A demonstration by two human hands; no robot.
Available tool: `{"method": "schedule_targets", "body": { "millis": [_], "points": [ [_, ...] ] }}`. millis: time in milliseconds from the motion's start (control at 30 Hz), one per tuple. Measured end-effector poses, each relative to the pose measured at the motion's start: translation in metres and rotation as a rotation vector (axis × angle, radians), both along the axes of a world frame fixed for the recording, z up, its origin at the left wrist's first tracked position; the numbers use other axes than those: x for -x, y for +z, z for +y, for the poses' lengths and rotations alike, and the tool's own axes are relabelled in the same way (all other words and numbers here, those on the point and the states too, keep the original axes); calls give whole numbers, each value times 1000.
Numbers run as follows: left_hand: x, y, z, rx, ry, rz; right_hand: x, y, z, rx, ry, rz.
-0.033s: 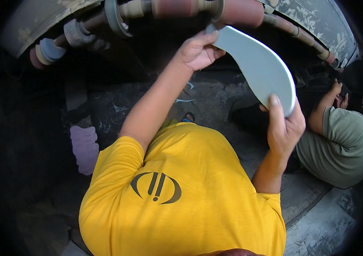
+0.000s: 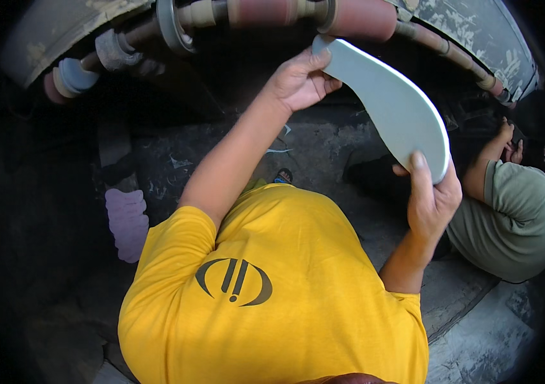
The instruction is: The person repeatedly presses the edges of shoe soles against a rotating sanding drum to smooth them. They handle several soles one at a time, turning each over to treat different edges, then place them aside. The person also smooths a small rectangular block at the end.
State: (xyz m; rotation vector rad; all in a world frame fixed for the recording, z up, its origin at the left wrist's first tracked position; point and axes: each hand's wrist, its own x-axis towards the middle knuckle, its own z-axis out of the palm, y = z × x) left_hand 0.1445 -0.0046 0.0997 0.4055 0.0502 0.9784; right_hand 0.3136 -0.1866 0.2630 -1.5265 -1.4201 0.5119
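Grey-blue curved slab (image 2: 395,105), white along its outer edge, left fingers (image 2: 318,61) pinching its narrow end, right fingers (image 2: 419,169) its broad one.

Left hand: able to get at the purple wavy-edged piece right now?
Probably not: the left hand is gripping the upper end of the pale blue-grey piece. Nothing visible covers the purple wavy-edged piece, but how far down it lies is unclear.
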Motion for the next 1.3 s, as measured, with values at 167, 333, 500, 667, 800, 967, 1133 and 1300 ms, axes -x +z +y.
{"method": "schedule_targets", "body": {
  "millis": [167,333,500,667,800,967,1133,1300],
  "points": [
    [21,-6,-10,110,-221,101,-45,-1,9,198,225,-552],
    [54,-44,-3,151,0,153,-31,-43,44,387,420,-301],
    [71,-79,12,217,102,102,10,-66,75,453,122,83],
    [73,-84,44,269,155,-96,44,-62,118,290,79,166],
    [62,-59,64,446,293,35,51,-47,124,132,112,15],
    [39,-24,68,205,229,11,34,-21,104,48,48,-96],
    [15,-16,52,5,-23,-45,5,-14,59,60,47,-290],
    [3,-9,38,22,-82,31,-4,-54,9,213,79,-180]
  ]
}}
